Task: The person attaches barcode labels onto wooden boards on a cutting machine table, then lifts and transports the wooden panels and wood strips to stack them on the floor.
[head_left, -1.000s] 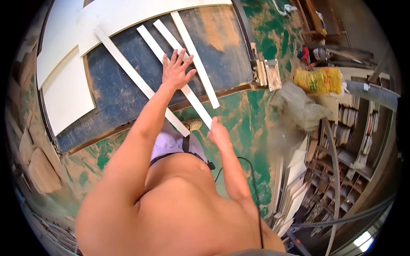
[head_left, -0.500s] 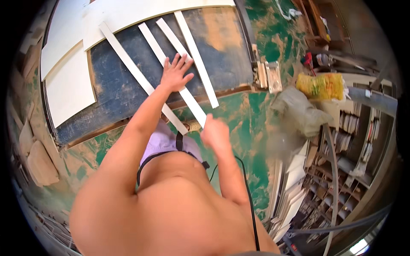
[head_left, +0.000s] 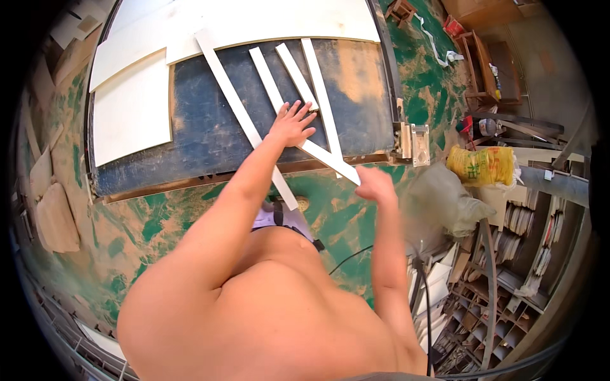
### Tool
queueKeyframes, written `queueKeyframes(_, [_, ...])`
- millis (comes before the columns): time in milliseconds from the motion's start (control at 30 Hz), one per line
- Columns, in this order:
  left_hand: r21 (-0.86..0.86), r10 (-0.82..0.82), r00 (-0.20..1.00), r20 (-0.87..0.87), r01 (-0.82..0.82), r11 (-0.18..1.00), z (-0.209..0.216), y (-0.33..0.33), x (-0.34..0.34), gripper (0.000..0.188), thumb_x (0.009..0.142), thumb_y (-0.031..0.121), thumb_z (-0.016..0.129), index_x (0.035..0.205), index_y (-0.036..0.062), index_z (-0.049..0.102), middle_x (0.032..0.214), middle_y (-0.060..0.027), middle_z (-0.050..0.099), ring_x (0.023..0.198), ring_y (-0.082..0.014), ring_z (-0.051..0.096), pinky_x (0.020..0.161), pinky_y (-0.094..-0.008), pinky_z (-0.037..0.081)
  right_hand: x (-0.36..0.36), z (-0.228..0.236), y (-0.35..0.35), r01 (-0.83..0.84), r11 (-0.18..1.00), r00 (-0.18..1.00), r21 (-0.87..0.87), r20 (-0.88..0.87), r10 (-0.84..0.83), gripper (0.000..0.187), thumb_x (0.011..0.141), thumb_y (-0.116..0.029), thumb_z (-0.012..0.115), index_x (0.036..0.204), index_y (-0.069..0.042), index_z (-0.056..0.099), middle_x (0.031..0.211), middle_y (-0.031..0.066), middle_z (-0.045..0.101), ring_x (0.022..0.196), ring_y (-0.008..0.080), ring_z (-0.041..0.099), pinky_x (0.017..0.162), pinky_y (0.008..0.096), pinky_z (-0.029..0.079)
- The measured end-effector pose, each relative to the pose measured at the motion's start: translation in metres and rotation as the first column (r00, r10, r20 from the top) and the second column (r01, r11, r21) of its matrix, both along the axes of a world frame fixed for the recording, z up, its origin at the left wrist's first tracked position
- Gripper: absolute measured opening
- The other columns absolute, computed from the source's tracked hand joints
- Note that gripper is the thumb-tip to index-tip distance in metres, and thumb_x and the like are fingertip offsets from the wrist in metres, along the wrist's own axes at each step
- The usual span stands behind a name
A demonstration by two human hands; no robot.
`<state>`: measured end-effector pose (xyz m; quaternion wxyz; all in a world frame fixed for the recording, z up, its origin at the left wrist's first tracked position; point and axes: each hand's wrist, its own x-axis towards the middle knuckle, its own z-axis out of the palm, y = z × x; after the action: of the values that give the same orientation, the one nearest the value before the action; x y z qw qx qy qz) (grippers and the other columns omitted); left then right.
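Note:
My left hand (head_left: 292,127) lies over a narrow white strip (head_left: 265,73) on the dark tabletop, its fingers spread flat. Closed around the near end of a white strip piece (head_left: 330,162) is my right hand (head_left: 375,184), just past the table's front edge. That piece runs at an angle to the far part of the strip; whether the two are joined is hidden under my left hand. A shorter strip (head_left: 296,73) ends by my fingertips. Another strip (head_left: 323,105) lies to its right, and a long strip (head_left: 238,108) on the left overhangs the front edge.
White panels (head_left: 273,22) cover the back of the table (head_left: 210,82), and another white panel (head_left: 133,114) its left side. A metal fixture (head_left: 419,145) is at the front right corner. Right of me are a yellow bag (head_left: 481,166), a shelf rack and a black cable (head_left: 427,317).
My right hand has moved right with the strip's near end, turning that part away from the far part's line. My left hand stays on the strip. The view has shifted.

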<state>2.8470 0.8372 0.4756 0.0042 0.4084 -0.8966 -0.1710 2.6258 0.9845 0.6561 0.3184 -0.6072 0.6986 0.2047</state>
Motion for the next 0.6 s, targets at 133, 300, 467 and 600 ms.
queueKeyframes(133, [0.094,0.073,0.994,-0.077,-0.066,0.993,0.01,-0.006,0.005,0.054,0.101,0.046,0.032,0.15,0.0244,0.036,0.162,-0.0026,0.017,0.149,-0.0259,0.015,0.12,-0.0472,0.005,0.01,0.021,-0.064,-0.37,0.734,0.869,-0.57,-0.491,0.056,0.019,0.078,-0.008,0.062,0.097,-0.012,0.062,0.093,0.0124,0.066,0.11,0.0306,0.058,0.101,0.0554,0.036])
queueKeyframes(300, [-0.101,0.234,0.817,-0.527,-0.334,0.937,-0.001,-0.003,0.033,0.054,0.092,0.031,0.057,0.141,0.0125,0.045,0.152,-0.0132,0.036,0.142,-0.0332,0.03,0.115,-0.0495,0.02,0.018,0.011,-0.112,-0.457,0.209,0.849,-0.865,-0.494,-0.188,0.031,0.077,-0.01,0.065,0.107,-0.013,0.067,0.112,0.0152,0.062,0.121,0.0316,0.05,0.104,0.0524,0.034])
queueKeyframes(467, [-0.057,0.741,0.412,-0.53,-0.89,0.453,0.011,0.027,0.094,0.062,0.081,0.028,0.068,0.134,0.0045,0.047,0.145,-0.0209,0.038,0.133,-0.041,0.036,0.108,-0.0539,0.029,0.094,-0.087,-0.034,0.406,0.79,0.879,-0.459,0.434,-0.199,0.033,0.086,-0.029,0.061,0.104,-0.002,0.066,0.102,0.0207,0.066,0.096,0.0368,0.063,0.082,0.0475,0.049])
queueKeyframes(600, [-0.054,0.738,0.464,-0.49,-0.861,0.505,0.008,0.031,0.095,0.062,0.083,0.03,0.067,0.135,0.0051,0.046,0.146,-0.0225,0.035,0.134,-0.041,0.035,0.109,-0.0538,0.028,0.158,-0.164,0.039,0.478,0.874,0.734,0.084,0.509,-0.45,0.086,0.075,-0.052,0.07,0.142,-0.008,0.04,0.107,0.0229,0.067,0.1,0.0389,0.065,0.088,0.0467,0.05])
